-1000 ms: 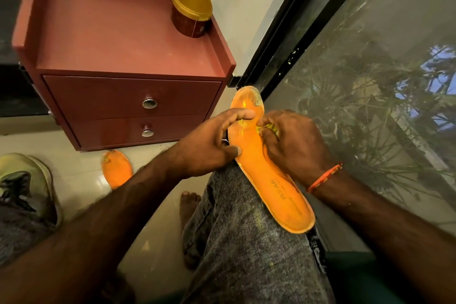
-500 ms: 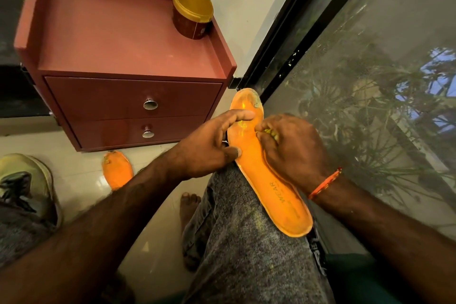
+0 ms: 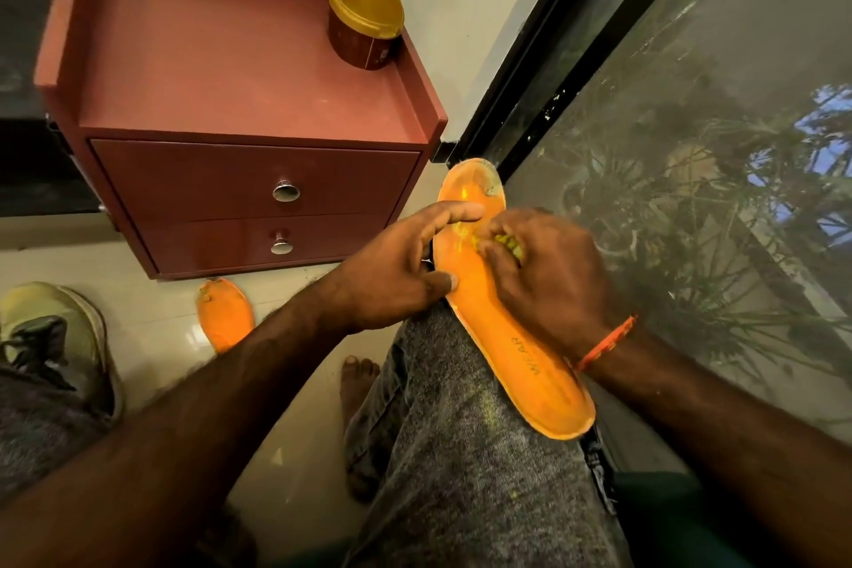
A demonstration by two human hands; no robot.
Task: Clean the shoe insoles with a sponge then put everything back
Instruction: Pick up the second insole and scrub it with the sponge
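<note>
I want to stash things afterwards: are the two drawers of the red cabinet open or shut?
Both shut. The upper drawer and lower drawer of the red cabinet have fronts sitting flush, with no gap showing.

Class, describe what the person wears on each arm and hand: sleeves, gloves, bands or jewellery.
Both forearms are bare, with no sleeves in view, and neither hand is gloved. The right wrist carries a thin orange thread band. The left hand and right hand show no rings.
</note>
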